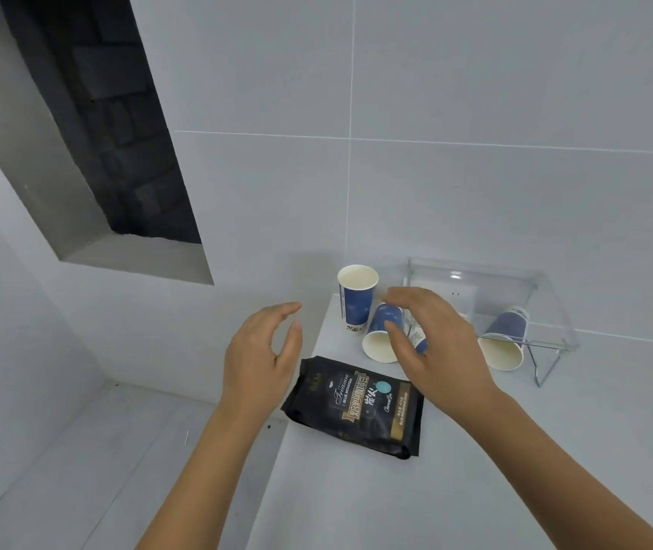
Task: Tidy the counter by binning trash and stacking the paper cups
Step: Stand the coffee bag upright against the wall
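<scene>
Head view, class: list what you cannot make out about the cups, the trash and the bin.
- Small item behind the right hand: mostly covered, so its identity is unclear.
- Bin: none in view.
- Black coffee bag: full or empty cannot be told.
- Tipped cup under the clear plastic cover: print blurred.

Both hands hover open over the white counter [475,470]. The left hand [261,363] floats at nine o'clock of the black coffee bag [356,410]. The right hand [432,343] curls above a tipped blue cup [382,331]. An upright cup [356,297] stands at twelve o'clock, and another tipped cup [505,339] lies at three o'clock under a clear plastic cover [515,287].
</scene>
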